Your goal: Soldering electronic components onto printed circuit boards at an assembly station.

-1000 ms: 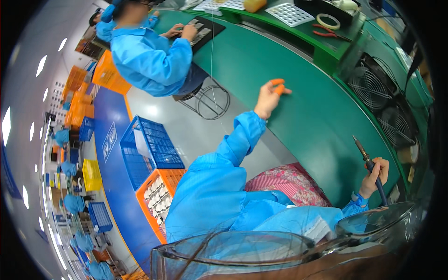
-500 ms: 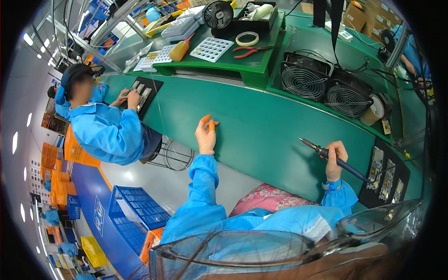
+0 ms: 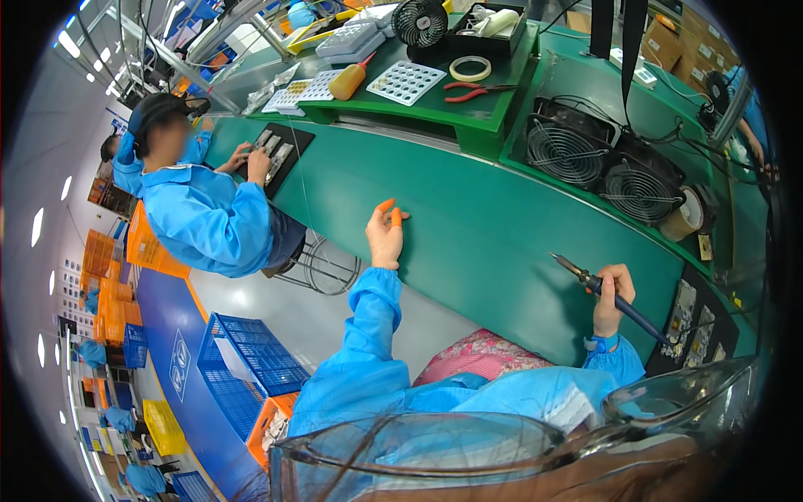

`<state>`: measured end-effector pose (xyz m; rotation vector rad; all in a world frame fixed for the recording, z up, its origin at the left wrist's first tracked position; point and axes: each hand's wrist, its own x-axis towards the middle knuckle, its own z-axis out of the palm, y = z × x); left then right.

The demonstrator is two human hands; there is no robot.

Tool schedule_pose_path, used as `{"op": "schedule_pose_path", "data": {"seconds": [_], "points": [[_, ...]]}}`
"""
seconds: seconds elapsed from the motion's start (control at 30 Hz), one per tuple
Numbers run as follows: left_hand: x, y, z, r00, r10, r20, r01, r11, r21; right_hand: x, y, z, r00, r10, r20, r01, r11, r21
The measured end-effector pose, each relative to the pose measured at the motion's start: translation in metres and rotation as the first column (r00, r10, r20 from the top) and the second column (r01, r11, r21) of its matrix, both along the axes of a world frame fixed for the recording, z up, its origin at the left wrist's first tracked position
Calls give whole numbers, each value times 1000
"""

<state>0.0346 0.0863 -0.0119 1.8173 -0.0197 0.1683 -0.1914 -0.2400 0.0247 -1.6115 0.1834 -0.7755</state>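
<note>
My right hand (image 3: 613, 303) is closed around the dark handle of a soldering iron (image 3: 598, 284), whose metal tip points up and to the left above the green bench mat (image 3: 477, 226). Over the bench's near edge, my left hand (image 3: 386, 240) hovers with nothing in it. Orange finger cots cover some of its fingertips, and the fingers are loosely bent and apart. To the right of the iron, a black tray (image 3: 726, 333) holds several small metal-and-circuit-board parts (image 3: 684, 303), partly cut off by the glasses in the foreground.
At left a co-worker in blue (image 3: 209, 213) handles parts on another black tray (image 3: 294, 159). Two caged fans (image 3: 562, 156) stand at the back right. A raised green shelf (image 3: 418, 113) carries red pliers (image 3: 468, 94), tape (image 3: 470, 69) and a bottle (image 3: 349, 81). Blue crates (image 3: 251, 356) sit at lower left.
The whole view has shifted, so the bench and co-worker appear further right and higher. My right hand still grips the soldering iron; my left stays without anything in it.
</note>
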Motion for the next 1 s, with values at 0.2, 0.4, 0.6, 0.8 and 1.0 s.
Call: {"op": "schedule_pose_path", "data": {"seconds": [0.2, 0.4, 0.6, 0.8, 1.0], "points": [[0, 2, 0, 998, 3, -55, 0, 999, 45, -1, 1, -1, 999, -36, 11, 36, 999, 5], [3, 3, -4, 999, -32, 26, 34, 998, -45, 0, 2, -4, 998, -57, 27, 57, 998, -7], [5, 31, -19, 991, 130, -11, -131, 991, -41, 2, 3, -7, 999, -44, 33, 43, 998, 35], [-23, 94, -31, 871, 442, 215, -356, 869, -344, 2, 1, -9, 995, -77, 67, 75, 997, 27], [-81, 92, -25, 859, 493, 138, -498, 867, 2, 0, 0, -8, 998, -54, -15, 54, 998, -18]]}}
